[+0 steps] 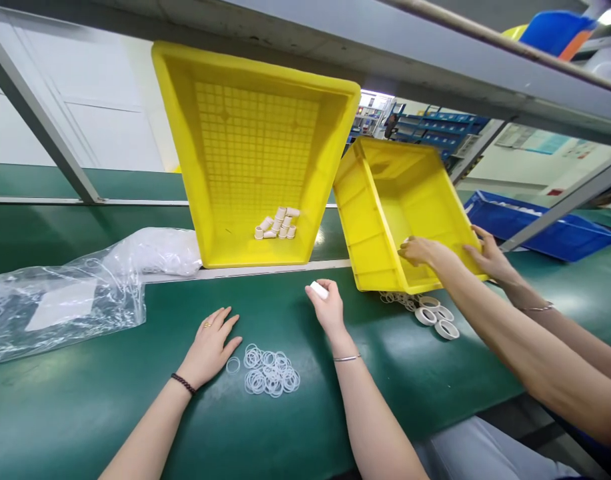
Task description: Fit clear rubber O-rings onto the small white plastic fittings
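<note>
My left hand lies on the green table with its fingers spread, holding nothing. Close beside its thumb is a single translucent ring. A pile of similar thin rings lies on the table between my two hands. My right hand is closed around a short white cylinder, raised a little in front of the yellow bins. Whether the cylinder is one piece or a stack of rings I cannot tell. Several more white cylinders rest in the tilted yellow bin beyond my hands.
At the right, a co-worker's hands reach into and hold a second yellow bin. White rings lie below it. A clear plastic bag is at the left. A metal shelf crosses overhead; a blue bin stands far right.
</note>
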Demonstrator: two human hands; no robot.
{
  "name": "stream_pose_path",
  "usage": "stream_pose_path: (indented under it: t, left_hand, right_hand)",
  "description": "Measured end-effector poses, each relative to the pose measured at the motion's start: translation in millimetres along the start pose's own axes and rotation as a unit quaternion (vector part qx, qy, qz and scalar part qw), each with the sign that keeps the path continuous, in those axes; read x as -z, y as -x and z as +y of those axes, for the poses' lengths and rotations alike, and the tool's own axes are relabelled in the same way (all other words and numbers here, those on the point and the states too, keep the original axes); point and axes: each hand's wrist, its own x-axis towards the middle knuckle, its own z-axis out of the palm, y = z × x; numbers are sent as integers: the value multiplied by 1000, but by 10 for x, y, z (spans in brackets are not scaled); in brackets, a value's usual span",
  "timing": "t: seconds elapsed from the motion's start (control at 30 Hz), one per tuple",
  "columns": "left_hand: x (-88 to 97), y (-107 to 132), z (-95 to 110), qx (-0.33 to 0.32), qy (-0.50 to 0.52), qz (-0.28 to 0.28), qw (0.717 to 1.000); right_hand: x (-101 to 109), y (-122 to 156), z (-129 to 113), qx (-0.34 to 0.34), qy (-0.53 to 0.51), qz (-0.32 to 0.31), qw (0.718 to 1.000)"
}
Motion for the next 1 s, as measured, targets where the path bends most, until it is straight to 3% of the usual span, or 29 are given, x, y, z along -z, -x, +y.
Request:
stream_pose_path:
  t: [0.03,0.1,0.17,0.33,0.4,0.47,0.53,0.57,0.63,0.7,0.77,0.93,1.0]
  left_hand:
    - [-1,5,3,1,-8,0,1000]
    - [1,10,14,-2,-17,-1,1000]
    - [2,12,17,-7,-20,-1,1000]
    - [10,13,21,-7,-22,2,1000]
    - [23,14,34,-6,-21,-4,1000]
    - [37,12,49,-4,-15,-9,1000]
    - [48,9,62,0,-8,-11,1000]
    - [52,9,68,2,-6,-11,1000]
    - [58,9,79,6,-4,-10,1000]
    - [63,11,87,8,-6,-10,1000]
    - [64,12,89,7,-12,-11,1000]
    - [44,9,68,2,-15,-8,1000]
    - [33,3,59,1,-13,-6,1000]
  right_hand:
    - [64,-28,26,38,104,11,994]
    - [167,-60,72,85,283,25,955]
    - [244,-73,114,88,378,16,922]
    - [371,-90,158,32,467,-1,884]
    - [362,-83,119,28,492,19,870]
    - [287,-46,36,62,498,64,863]
    - [145,42,-81,131,453,73,879]
    - [56,108,-144,172,409,41,895]
    - [-137,273,-259,246,292,-100,919]
    - [-312,451,-336,280,184,-277,901]
    - [-437,596,-365,284,129,-385,868]
    - [-537,696,-294,313,147,-440,829]
    - [-538,680,-264,316,150,-438,828]
